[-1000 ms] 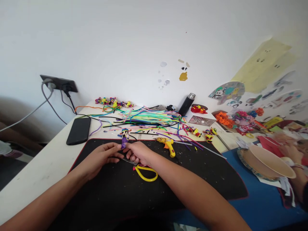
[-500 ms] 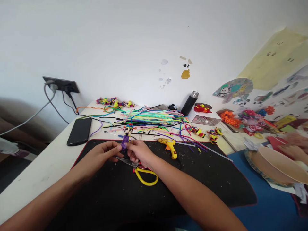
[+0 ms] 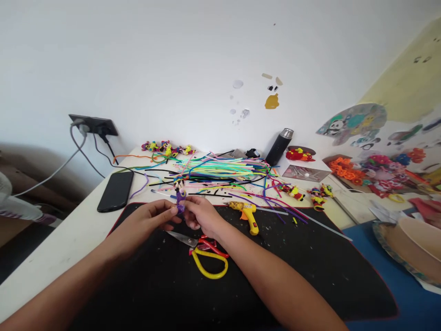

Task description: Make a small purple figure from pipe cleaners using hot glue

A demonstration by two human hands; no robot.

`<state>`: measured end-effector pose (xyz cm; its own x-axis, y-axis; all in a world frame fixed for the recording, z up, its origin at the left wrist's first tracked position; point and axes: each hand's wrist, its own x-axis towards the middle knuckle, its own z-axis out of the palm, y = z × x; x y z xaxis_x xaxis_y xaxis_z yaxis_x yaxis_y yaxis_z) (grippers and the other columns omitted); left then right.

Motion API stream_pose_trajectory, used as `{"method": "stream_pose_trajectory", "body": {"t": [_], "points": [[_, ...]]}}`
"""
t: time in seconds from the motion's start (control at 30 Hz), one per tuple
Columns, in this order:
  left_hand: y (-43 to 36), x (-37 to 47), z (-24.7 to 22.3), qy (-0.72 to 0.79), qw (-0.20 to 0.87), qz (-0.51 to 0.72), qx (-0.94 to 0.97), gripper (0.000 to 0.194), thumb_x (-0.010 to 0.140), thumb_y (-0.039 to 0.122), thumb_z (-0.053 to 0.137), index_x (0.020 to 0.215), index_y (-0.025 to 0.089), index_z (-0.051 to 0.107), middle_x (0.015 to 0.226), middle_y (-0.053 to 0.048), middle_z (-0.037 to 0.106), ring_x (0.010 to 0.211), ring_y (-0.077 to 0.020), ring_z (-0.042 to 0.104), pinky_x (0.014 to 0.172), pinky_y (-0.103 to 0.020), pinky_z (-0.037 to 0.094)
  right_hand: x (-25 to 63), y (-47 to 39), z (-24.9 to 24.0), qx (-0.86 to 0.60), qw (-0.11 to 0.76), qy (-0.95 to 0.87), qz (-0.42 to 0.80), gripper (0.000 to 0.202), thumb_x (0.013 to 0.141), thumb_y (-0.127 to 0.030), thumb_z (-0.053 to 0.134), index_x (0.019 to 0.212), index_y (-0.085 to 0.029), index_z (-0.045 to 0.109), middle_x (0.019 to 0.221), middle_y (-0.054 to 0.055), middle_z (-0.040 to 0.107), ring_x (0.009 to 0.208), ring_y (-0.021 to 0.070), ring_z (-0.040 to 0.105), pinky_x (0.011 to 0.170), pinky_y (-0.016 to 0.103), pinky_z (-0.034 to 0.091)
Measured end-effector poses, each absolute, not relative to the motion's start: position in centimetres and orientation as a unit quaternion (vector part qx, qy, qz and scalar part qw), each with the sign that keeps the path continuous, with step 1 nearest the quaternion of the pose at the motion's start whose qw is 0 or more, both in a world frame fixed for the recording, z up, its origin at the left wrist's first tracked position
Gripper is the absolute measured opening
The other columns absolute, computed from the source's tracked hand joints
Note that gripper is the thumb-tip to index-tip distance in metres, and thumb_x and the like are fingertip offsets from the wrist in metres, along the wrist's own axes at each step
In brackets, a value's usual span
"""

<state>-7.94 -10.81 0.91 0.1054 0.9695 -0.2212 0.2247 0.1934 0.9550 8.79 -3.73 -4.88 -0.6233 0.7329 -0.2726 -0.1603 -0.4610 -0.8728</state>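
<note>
A black smartphone (image 3: 115,191) lies on the white table (image 3: 65,243) to the left of and beyond the left hand (image 3: 155,217). Beyond both hands, a row of small colorful pipe-cleaner figures (image 3: 167,148) rests near the wall. The left hand is partly closed, its thumb and fingers pinching the lower end of a purple pipe-cleaner doll (image 3: 181,195). The doll is upright between the hands, above the far edge of the black mat (image 3: 144,285), with its black-and-white head at the top. The right hand (image 3: 200,212) has its fingers curled in and grips the doll from the other side. Just below the right hand, scissors (image 3: 210,264) with yellow and red handles lie on the mat, blades pointing left. Beyond the hands spreads a heap of multicolored pipe cleaners (image 3: 220,169). Right of the right hand lies a yellow hot glue gun (image 3: 248,218); farther beyond it, a black thermos (image 3: 279,148) leans beside a white box (image 3: 305,170). A beige bowl (image 3: 418,239) is well off to the right.
</note>
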Motion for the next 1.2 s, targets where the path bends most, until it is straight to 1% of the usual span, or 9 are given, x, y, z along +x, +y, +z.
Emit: {"method": "stream_pose_trajectory", "body": {"t": [0.13,0.23,0.33,0.43,0.6,0.73,0.93,1.0,1.2], "points": [[-10.4,-7.6,0.4,0.567,0.528,0.362,0.518,0.047,0.079,0.068,0.076,0.087,0.022,0.078,0.098,-0.010,0.081,0.099,-0.0324,0.074,0.084,-0.041,0.060,9.7,-3.4,-5.3,-0.292,0.293,-0.403,0.816,0.036,0.077,-0.046,0.081,0.087,-0.021,0.057,0.049,-0.012,0.047,0.033,0.0049,0.033,0.038,0.022,0.009],[-9.5,-8.0,-0.5,0.587,0.501,0.406,0.489,0.048,0.077,0.068,0.078,0.089,0.022,0.076,0.095,-0.010,0.080,0.093,-0.0297,0.074,0.080,-0.037,0.059,10.7,-3.3,-5.1,-0.261,0.320,-0.385,0.825,0.041,0.073,-0.046,0.085,0.087,-0.022,0.055,0.049,-0.013,0.046,0.035,0.0049,0.031,0.038,0.023,0.011],[-8.1,-8.5,-0.7,0.631,0.406,0.451,0.484,0.054,0.075,0.073,0.076,0.089,0.021,0.074,0.090,-0.009,0.079,0.083,-0.0263,0.071,0.075,-0.035,0.056,11.5,-3.3,-4.6,-0.245,0.336,-0.379,0.827,0.042,0.074,-0.048,0.086,0.086,-0.022,0.054,0.049,-0.013,0.044,0.035,0.0054,0.031,0.039,0.024,0.014],[-6.6,-8.5,0.1,0.660,0.320,0.427,0.528,0.057,0.079,0.077,0.068,0.088,0.021,0.073,0.084,-0.006,0.077,0.077,-0.0247,0.069,0.073,-0.034,0.053,12.0,-3.4,-4.1,-0.228,0.342,-0.385,0.826,0.041,0.077,-0.048,0.085,0.087,-0.022,0.055,0.048,-0.013,0.042,0.035,0.0056,0.031,0.039,0.024,0.013],[-6.0,-7.4,1.2,0.670,0.214,0.403,0.585,0.051,0.088,0.072,0.060,0.088,0.022,0.071,0.080,-0.004,0.075,0.077,-0.0246,0.067,0.068,-0.032,0.046,12.6,-3.2,-3.5,-0.223,0.365,-0.402,0.810,0.040,0.080,-0.049,0.084,0.088,-0.022,0.055,0.046,-0.014,0.037,0.034,0.0062,0.029,0.039,0.025,0.012],[-6.6,-6.8,0.5,0.664,0.202,0.399,0.599,0.046,0.090,0.067,0.059,0.089,0.022,0.069,0.079,-0.003,0.073,0.073,-0.0229,0.064,0.068,-0.032,0.045,13.0,-3.1,-3.2,-0.231,0.371,-0.423,0.794,0.042,0.079,-0.050,0.084,0.088,-0.022,0.054,0.045,-0.015,0.034,0.034,0.0056,0.027,0.039,0.025,0.011],[-7.2,-6.6,-0.2,0.647,0.158,0.384,0.639,0.035,0.090,0.057,0.061,0.085,0.023,0.068,0.076,-0.002,0.071,0.073,-0.0221,0.063,0.068,-0.031,0.045,12.8,-3.3,-3.4,-0.249,0.357,-0.463,0.772,0.042,0.082,-0.052,0.081,0.085,-0.023,0.051,0.046,-0.015,0.034,0.033,0.0054,0.027,0.037,0.023,0.014],[-7.2,-6.7,-0.3,0.646,0.144,0.380,0.646,0.034,0.091,0.056,0.061,0.087,0.023,0.069,0.077,-0.002,0.072,0.074,-0.0226,0.064,0.069,-0.031,0.046,12.7,-3.3,-3.6,-0.254,0.352,-0.470,0.768,0.041,0.082,-0.052,0.081,0.089,-0.022,0.053,0.045,-0.016,0.034,0.033,0.0055,0.026,0.037,0.022,0.016],[-7.3,-7.3,-0.6,0.641,0.118,0.360,0.667,0.037,0.093,0.058,0.058,0.091,0.024,0.072,0.082,-0.004,0.075,0.076,-0.0232,0.067,0.068,-0.031,0.048,12.7,-3.3,-4.0,-0.269,0.341,-0.486,0.759,0.042,0.081,-0.054,0.081,0.088,-0.023,0.053,0.044,-0.016,0.032,0.034,0.0057,0.024,0.037,0.021,0.019]]}}
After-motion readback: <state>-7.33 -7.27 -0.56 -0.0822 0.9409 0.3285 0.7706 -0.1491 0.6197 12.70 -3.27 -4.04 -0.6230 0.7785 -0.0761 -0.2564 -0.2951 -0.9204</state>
